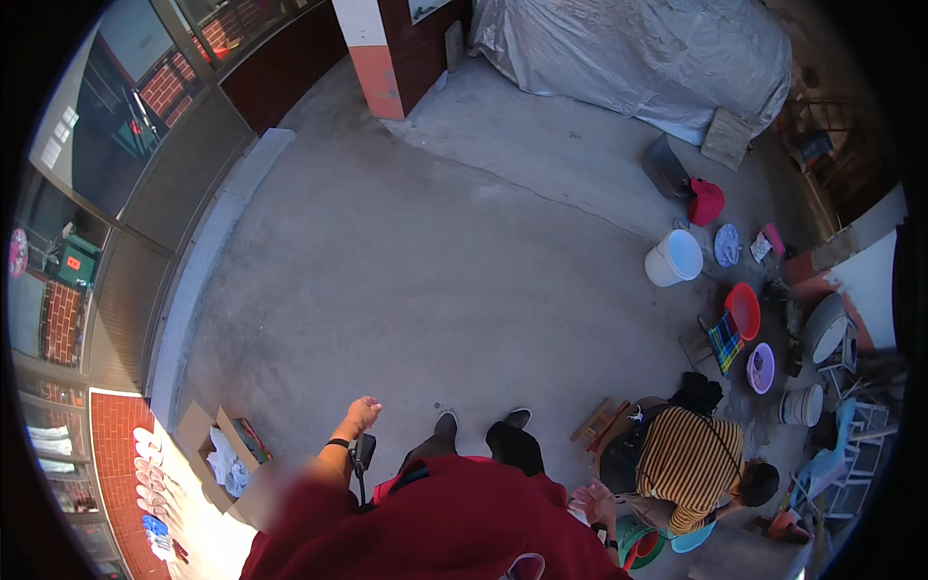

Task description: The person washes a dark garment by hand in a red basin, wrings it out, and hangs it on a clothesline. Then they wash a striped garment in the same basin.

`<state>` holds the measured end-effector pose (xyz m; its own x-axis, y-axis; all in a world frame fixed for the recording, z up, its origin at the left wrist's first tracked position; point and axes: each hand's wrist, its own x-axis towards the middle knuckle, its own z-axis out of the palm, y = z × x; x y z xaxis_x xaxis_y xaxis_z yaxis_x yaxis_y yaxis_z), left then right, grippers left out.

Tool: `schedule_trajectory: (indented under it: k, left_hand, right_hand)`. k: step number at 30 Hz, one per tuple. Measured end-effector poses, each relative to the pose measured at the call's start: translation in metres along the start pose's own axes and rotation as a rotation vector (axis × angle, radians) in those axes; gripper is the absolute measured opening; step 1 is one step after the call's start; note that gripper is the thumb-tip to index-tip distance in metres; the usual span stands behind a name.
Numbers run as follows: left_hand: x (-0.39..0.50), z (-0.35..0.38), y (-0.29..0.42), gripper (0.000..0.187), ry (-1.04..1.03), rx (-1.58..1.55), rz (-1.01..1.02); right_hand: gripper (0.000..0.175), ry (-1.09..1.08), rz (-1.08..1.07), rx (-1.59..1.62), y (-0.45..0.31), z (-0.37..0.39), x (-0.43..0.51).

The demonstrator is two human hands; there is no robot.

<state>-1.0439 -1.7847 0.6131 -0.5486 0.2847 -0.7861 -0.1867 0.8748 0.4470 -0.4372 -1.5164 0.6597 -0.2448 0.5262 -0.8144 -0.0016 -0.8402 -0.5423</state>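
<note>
My left hand (pixel 364 413) is held out over the concrete floor (pixel 406 290), its fingers loosely bent, with a dark band at the wrist. Beside that forearm stands a dark mirror-like object on a thin stalk (pixel 362 453). An open cardboard box (pixel 199 435) with pale blue cloth in it lies further left. Low at the right side of my red top, my right hand (pixel 594 502) is partly hidden; something whitish shows by it, and whether it is held is unclear. A green basin (pixel 638 540) with a red vessel inside is just below it.
A person in a striped top (pixel 689 457) bends over near a light blue basin (pixel 692 539). Wooden stool (pixel 600 426), white bucket (pixel 674 259), red basin (pixel 743 312) and purple basin (pixel 760 368) stand right. Slippers (pixel 150 475) line the left wall; a silver cover (pixel 631 58) lies beyond.
</note>
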Motion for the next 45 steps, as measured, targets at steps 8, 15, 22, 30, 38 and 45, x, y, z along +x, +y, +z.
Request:
schedule_trajectory:
  k: [8,15,22,30,38,45]
  left_hand:
    - [0.043,0.079,0.187,0.041,-0.079,-0.177,-0.032]
    - [0.043,0.176,0.298,0.033,-0.217,-0.041,-0.255]
    - [0.119,0.252,0.427,0.032,-0.206,0.090,-0.180]
    - [0.199,0.385,0.641,0.033,-0.317,0.270,-0.092]
    - [0.220,0.538,0.871,0.033,-0.366,0.200,0.204]
    - [0.197,0.654,0.927,0.036,-0.410,0.196,0.056]
  right_hand:
    - [0.046,-0.022,0.047,0.159,-0.167,-0.001,0.085]
    - [0.040,0.017,-0.058,0.155,-0.305,-0.045,0.150]
    - [0.041,0.074,-0.044,0.315,-0.355,-0.096,0.196]
    - [0.036,0.124,-0.233,0.501,-0.469,-0.154,0.256]
    - [0.038,0.292,-0.084,0.626,-0.543,-0.232,0.285]
    - [0.038,0.255,-0.123,0.689,-0.630,-0.360,0.334]
